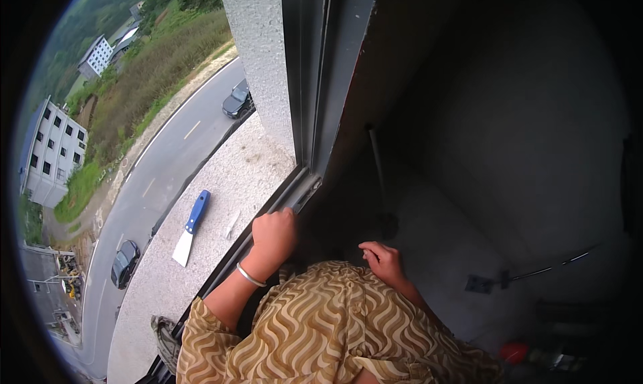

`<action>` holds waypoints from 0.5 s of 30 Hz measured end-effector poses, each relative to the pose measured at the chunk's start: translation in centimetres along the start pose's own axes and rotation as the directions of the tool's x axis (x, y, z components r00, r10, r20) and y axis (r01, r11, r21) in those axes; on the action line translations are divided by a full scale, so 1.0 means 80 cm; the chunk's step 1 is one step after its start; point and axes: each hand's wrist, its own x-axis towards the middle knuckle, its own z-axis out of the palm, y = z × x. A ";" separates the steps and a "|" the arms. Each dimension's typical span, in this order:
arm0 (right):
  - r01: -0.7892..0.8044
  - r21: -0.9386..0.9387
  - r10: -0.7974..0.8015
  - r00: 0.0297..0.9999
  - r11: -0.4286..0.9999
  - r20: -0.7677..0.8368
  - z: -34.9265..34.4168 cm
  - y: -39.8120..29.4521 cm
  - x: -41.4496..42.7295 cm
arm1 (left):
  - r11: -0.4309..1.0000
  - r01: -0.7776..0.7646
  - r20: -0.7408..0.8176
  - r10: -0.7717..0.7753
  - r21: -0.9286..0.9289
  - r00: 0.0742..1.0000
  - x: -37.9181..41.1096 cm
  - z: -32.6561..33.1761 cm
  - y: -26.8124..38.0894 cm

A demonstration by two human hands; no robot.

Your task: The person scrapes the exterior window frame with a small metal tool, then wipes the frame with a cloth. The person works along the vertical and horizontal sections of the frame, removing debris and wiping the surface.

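Note:
My left hand [275,233], with a metal bangle at the wrist, is curled in a fist on the dark window frame [301,180], close to its lower corner. Whether it holds anything is hidden by the fingers. In front of my patterned shirt [346,323], my right hand [383,261] hovers over the dark interior with bent fingers, and I cannot tell if something small is between them. A putty knife with a blue handle [199,208] lies on the rough outer sill [256,143]. Beside it is a small clear plastic piece [231,225].
A crumpled cloth [166,336] lies at the frame's lower left. Beyond the sill's outer edge, far below, runs a road [166,158] with cars. A rough white wall [261,47] rises beside the frame. On the dim indoor side are a thin rod [547,269] and a red object [513,352].

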 end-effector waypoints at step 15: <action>-0.052 0.024 0.052 0.999 0.998 -0.006 -0.006 0.007 -0.003 | 0.993 -0.088 -0.004 0.089 0.075 0.996 0.029 0.009 0.024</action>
